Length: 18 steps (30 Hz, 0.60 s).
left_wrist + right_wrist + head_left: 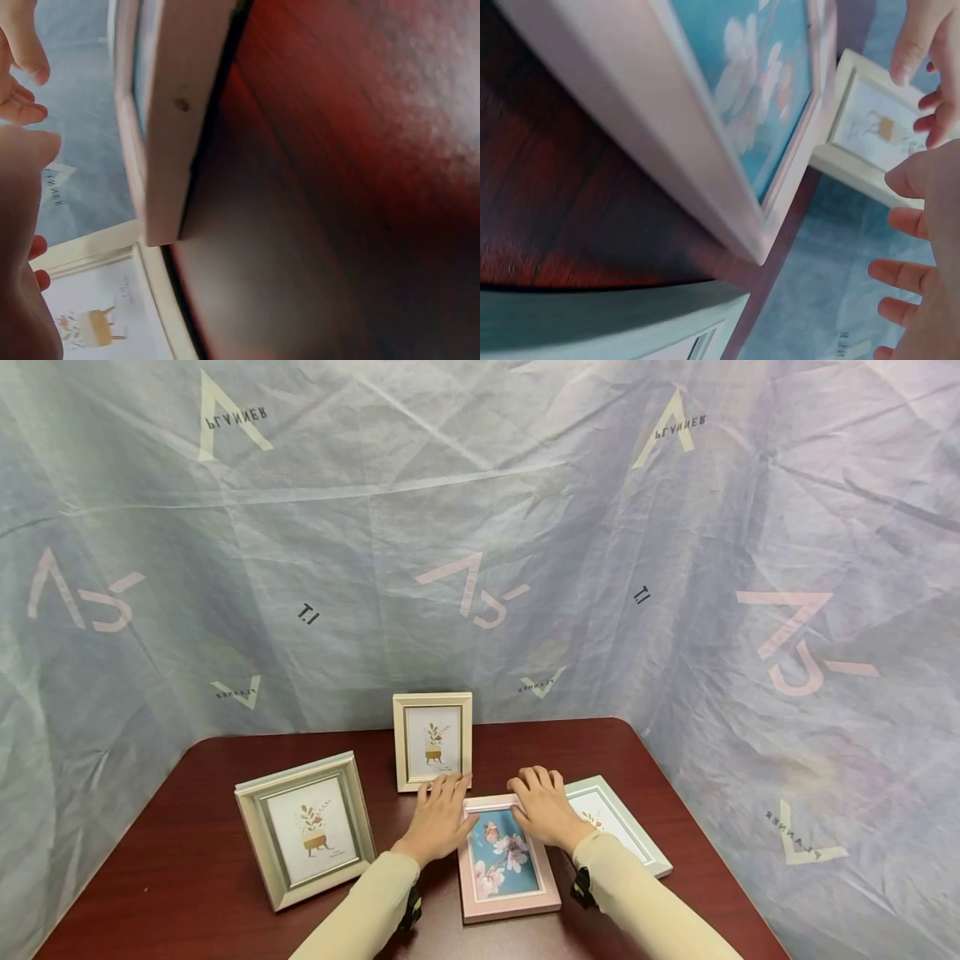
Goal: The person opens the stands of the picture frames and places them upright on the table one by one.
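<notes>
A pink photo frame [508, 860] with a blossom picture lies face up between the two hands. My left hand [441, 820] is over its far left corner, fingers loosely bent and holding nothing. On the other side, my right hand [550, 810] hovers by the far right corner with fingers spread. In the right wrist view, a gap shows between the right hand [937, 240] and the pink frame [772, 90]. Beyond the left fingertips stands a cream photo frame [433, 739]. Partly hidden behind the right hand and sleeve, a pale green photo frame [618, 822] lies flat.
A large champagne-coloured photo frame [311, 831] stands tilted on the left of the dark red table [180, 860]. Grey printed fabric [480, 527] hangs close around the table's back and sides.
</notes>
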Each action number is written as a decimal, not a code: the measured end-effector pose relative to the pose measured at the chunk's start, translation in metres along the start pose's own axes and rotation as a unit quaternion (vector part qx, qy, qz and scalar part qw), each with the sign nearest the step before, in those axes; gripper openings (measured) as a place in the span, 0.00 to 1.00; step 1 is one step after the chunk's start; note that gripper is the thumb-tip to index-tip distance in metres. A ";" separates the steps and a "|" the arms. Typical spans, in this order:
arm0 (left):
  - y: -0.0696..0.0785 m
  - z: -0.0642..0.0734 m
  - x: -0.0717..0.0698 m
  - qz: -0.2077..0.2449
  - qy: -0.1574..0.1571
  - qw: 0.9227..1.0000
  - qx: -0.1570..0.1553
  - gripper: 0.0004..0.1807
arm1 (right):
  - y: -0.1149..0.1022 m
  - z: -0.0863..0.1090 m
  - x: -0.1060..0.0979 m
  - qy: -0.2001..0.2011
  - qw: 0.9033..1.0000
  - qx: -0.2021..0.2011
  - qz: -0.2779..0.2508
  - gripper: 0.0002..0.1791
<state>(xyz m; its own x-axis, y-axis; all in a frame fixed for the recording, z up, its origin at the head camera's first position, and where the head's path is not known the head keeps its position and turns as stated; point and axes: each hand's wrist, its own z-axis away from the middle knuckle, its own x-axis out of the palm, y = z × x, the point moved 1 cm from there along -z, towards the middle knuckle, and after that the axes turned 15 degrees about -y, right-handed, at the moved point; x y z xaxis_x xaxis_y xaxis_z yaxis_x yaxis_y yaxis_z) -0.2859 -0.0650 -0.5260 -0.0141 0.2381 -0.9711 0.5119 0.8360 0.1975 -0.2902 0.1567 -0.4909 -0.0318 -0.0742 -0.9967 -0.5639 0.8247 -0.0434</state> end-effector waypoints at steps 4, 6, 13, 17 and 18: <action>-0.002 -0.006 0.008 0.008 -0.018 1.000 -0.003 0.36 | 0.007 -0.003 0.004 -0.016 1.000 0.001 0.000 0.15; -0.003 -0.008 0.012 0.007 -0.025 1.000 -0.002 0.35 | 0.010 -0.005 0.007 -0.020 1.000 0.004 0.000 0.15; -0.006 -0.017 0.028 -0.018 -0.046 0.999 -0.007 0.31 | 0.017 -0.011 0.013 -0.045 0.999 0.013 -0.004 0.14; -0.008 -0.020 0.035 -0.018 -0.058 0.998 -0.012 0.29 | 0.019 -0.012 0.014 -0.047 0.999 0.011 -0.010 0.14; -0.008 -0.020 0.036 -0.017 -0.062 0.998 -0.015 0.29 | 0.019 -0.013 0.015 -0.046 0.999 0.010 -0.011 0.14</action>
<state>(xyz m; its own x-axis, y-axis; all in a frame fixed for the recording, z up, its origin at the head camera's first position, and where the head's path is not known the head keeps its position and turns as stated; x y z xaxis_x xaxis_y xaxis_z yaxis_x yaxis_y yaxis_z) -0.3080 -0.0531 -0.5601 0.0768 0.1471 -0.9861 0.4875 0.8572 0.1659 -0.3119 0.1639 -0.5056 0.0579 -0.0418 -0.9974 -0.5466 0.8347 -0.0667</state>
